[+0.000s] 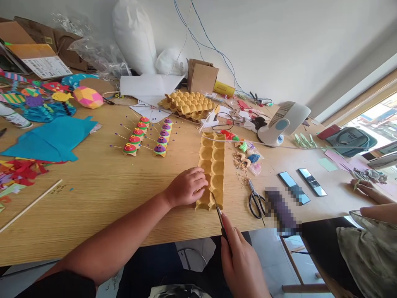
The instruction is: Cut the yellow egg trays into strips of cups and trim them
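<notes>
A tan egg carton strip (pixel 218 155), two rows of cups wide, lies lengthwise on the table in front of me. My left hand (pixel 187 187) grips its left edge near the front end, fingers curled over the cups. In my right hand (pixel 243 260) is a knife (pixel 218 214) with a dark handle, fingers wrapped round it. Its blade tip touches the strip between the two rows near the front end. Black-handled scissors (pixel 256 202) lie to the right of the strip.
Two decorated carton rows with pins, one red-green (pixel 135 138) and one purple-yellow (pixel 162 138), stand left of centre. Stacked egg trays (pixel 187 103) lie behind. A white fan (pixel 281 124), clay pieces (pixel 243 147) and phones (pixel 294 188) are rightward. Another person's hand (pixel 366 190) rests far right.
</notes>
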{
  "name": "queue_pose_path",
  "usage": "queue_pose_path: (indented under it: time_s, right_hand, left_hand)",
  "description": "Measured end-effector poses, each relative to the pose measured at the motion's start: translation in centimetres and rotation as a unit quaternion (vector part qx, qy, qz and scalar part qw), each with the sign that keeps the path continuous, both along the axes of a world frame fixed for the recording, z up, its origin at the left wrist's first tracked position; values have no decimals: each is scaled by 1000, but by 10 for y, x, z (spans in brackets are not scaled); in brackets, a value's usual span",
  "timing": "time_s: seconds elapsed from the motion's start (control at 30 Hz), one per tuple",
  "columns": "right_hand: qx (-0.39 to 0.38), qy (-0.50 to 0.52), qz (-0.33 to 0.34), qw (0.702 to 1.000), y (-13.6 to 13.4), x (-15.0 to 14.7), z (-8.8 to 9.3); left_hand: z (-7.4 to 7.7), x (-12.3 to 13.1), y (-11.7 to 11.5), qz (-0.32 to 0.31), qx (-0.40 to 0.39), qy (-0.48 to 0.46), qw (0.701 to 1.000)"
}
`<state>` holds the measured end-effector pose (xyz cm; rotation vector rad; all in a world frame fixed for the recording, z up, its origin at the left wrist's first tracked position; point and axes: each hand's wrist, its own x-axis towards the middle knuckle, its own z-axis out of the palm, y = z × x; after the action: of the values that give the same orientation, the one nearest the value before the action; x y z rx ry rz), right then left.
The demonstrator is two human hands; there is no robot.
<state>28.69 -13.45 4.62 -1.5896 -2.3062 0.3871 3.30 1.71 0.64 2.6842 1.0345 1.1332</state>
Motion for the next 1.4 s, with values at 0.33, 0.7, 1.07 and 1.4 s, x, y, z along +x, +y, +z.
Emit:
queue_pose_path:
  time_s: [0.33, 0.7, 1.07, 1.4]
  right_hand:
    - [-106, 97, 58, 988, -16, 47, 22]
    - [-191, 134, 37, 972, -25, 58, 29]
    - [-83, 170, 26, 982, 9, 29, 11]
    - [-63, 163, 19, 984, 27, 2, -4]
  left_hand:
    - [60, 5, 4, -217, -154, 59, 962]
    - [84, 3, 17, -285, -301, 96, 905]
    - [21, -21, -20, 6, -249, -39, 968]
    - [-11, -16, -16, 37, -209, -50, 976]
